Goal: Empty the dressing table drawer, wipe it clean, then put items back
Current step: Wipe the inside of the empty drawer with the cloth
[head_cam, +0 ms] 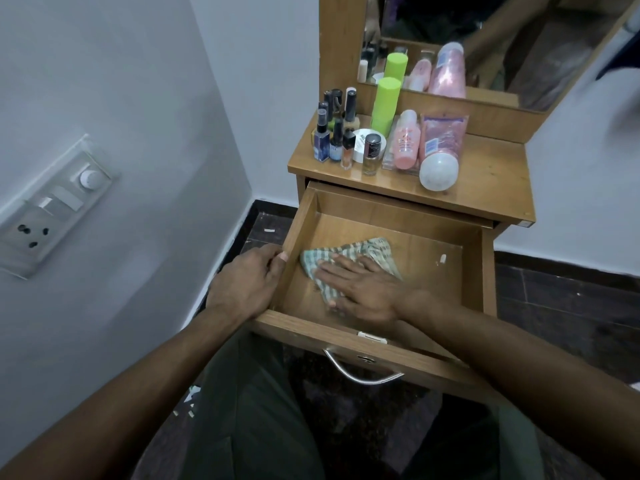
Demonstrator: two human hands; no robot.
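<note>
The wooden drawer (485, 271) of the dressing table is pulled out, with only a small white speck (442, 259) on its floor. A green-and-white checked cloth (372, 249) lies on the drawer's bottom at the left. My right hand (360, 289) presses flat on the cloth with straight fingers. My left hand (247, 280) grips the drawer's left wall, fingers curled over its top edge. On the tabletop (491, 174) stand several cosmetics: small dark bottles (334, 133), a green can (385, 105), a pink bottle (407, 140) and a pink tube (441, 147).
A mirror (485, 46) rises behind the tabletop. White walls close in on both sides, with a switch and socket panel (52, 206) on the left wall. The drawer's metal handle (360, 374) faces my legs. Dark tiled floor with white scraps (190, 400) lies below.
</note>
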